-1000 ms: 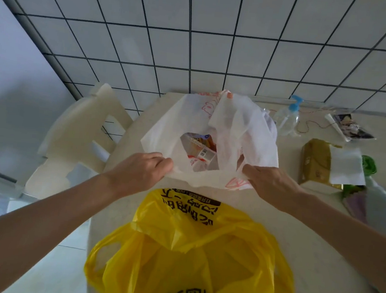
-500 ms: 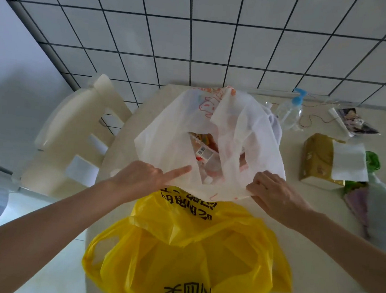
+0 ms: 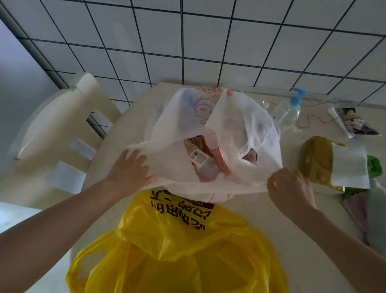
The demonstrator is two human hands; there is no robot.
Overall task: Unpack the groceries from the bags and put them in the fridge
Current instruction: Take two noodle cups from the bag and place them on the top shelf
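A white plastic bag (image 3: 184,122) with an orange print stands open on the table (image 3: 262,218). Inside it lies a packaged grocery item (image 3: 200,156) with a barcode label, beside orange-red wrapping. My left hand (image 3: 130,171) rests on the bag's left rim with fingers spread and fairly straight. My right hand (image 3: 288,189) pinches the bag's right rim and holds it pulled outward. A yellow bag (image 3: 177,261) with black lettering lies crumpled in front of the white bag, near me.
A cream chair (image 3: 55,132) stands left of the table. At the right are a gold tissue pack (image 3: 319,162) with a white sheet, a green object (image 3: 374,165), a clear spray bottle (image 3: 288,110) with blue top, and another pale bag (image 3: 384,214). A tiled wall rises behind.
The white bag's mouth has been spread wider. My left hand went from gripping the rim to lying open on it; my right hand drew its rim to the right.
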